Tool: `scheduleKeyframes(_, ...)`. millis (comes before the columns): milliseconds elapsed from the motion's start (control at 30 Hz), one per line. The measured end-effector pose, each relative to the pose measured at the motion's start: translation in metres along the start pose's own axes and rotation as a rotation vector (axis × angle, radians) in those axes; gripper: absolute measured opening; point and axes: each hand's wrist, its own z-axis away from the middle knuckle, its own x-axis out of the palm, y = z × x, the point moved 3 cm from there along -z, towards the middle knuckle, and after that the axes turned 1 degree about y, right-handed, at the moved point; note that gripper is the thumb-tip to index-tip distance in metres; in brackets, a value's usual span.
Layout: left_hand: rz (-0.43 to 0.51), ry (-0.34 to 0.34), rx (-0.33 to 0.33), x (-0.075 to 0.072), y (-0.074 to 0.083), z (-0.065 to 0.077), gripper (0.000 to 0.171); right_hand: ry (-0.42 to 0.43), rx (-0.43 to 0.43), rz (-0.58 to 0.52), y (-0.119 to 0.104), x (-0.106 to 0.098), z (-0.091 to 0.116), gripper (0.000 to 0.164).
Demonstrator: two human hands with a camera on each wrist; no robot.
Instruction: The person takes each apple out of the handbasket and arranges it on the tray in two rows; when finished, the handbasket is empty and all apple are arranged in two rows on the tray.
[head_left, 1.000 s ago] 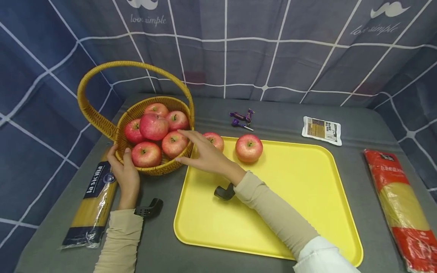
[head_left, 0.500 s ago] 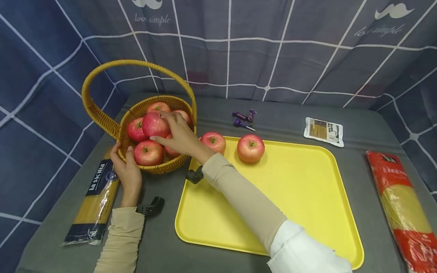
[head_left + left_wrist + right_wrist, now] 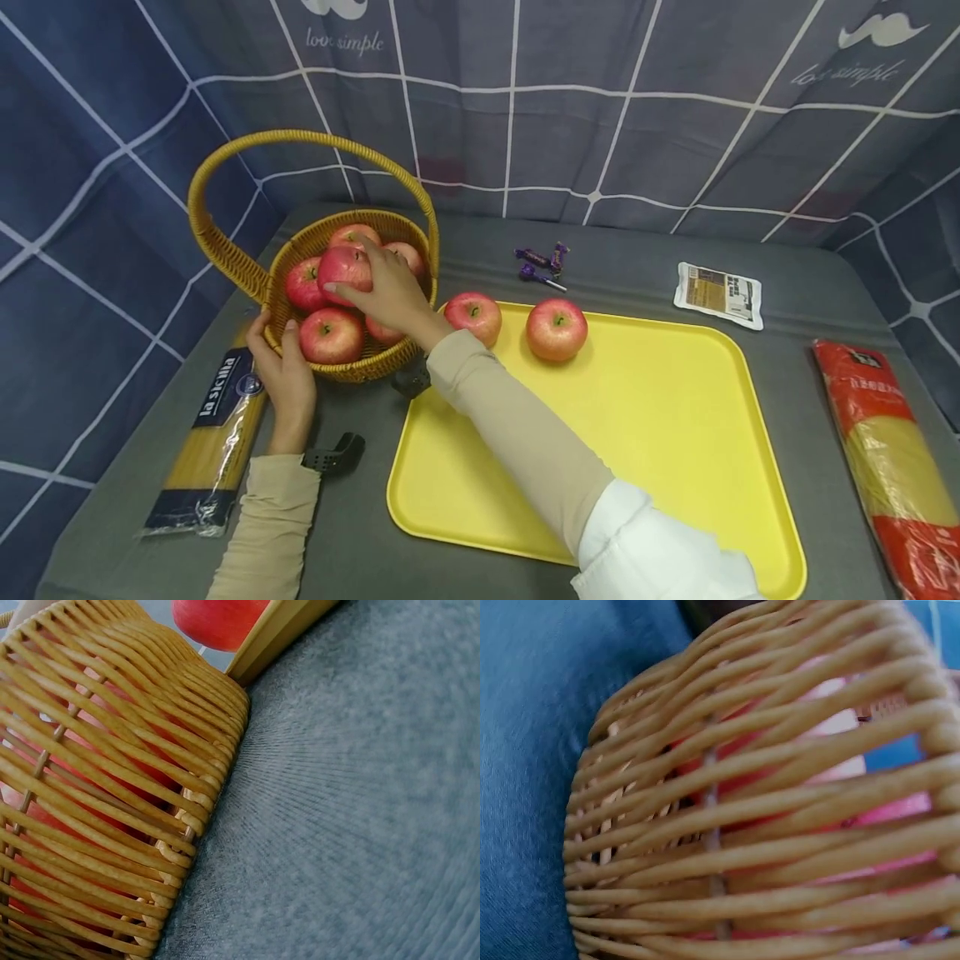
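Note:
A woven basket (image 3: 377, 367) with a tall handle stands at the left in the head view, with several red apples in it. My right hand (image 3: 392, 287) reaches over its near right rim, its fingers and thumb around the topmost apple (image 3: 343, 272). At the basket's near left side, my left hand (image 3: 287, 372) holds the rim, thumb over the edge and fingers along the outer wall. Both wrist views are mostly filled by the basket's woven wall (image 3: 112, 765), with red apples showing through the gaps; neither hand shows there.
A yellow tray (image 3: 637, 417) lies right of the basket, with two apples, one (image 3: 557, 330) at its back edge. Wrapped candies (image 3: 543, 262) and a white sachet (image 3: 718, 295) lie behind it. Noodle packs flank the scene, one blue-labelled (image 3: 213, 442), one red (image 3: 892, 467).
My right hand has moved left from the basket's right rim onto the top apple and closed its fingers around it. My left hand has stayed on the rim.

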Motion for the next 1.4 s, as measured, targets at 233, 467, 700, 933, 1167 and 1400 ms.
scheduleKeyframes(233, 0.015, -0.016, -0.010, 0.003, -0.002, 0.000, 0.043, 0.073, -0.011, -0.306, 0.004, -0.011, 0.016, 0.084)
scheduleKeyframes(467, 0.003, -0.007, -0.001, 0.002, -0.001, 0.001, 0.043, 0.074, -0.048, -0.332, 0.007, -0.035, 0.048, 0.072)
scheduleKeyframes(700, -0.007, -0.010, 0.013, 0.003, -0.002, 0.001, 0.043, 0.034, -0.116, -0.205, 0.028, -0.088, 0.106, 0.059)
scheduleKeyframes(933, -0.053, 0.007, 0.002, 0.000, 0.001, 0.003, 0.042, 0.131, -0.066, -0.090, 0.074, -0.152, 0.167, 0.060)
scheduleKeyframes(1167, -0.062, 0.021, 0.014, 0.000, 0.001, 0.004, 0.042, 0.300, 0.120, 0.015, 0.127, -0.205, 0.217, 0.062)
scheduleKeyframes(1400, -0.040, 0.004, 0.009, 0.001, -0.017, -0.004, 0.043, 0.365, 0.233, 0.080, 0.172, -0.219, 0.244, 0.061)
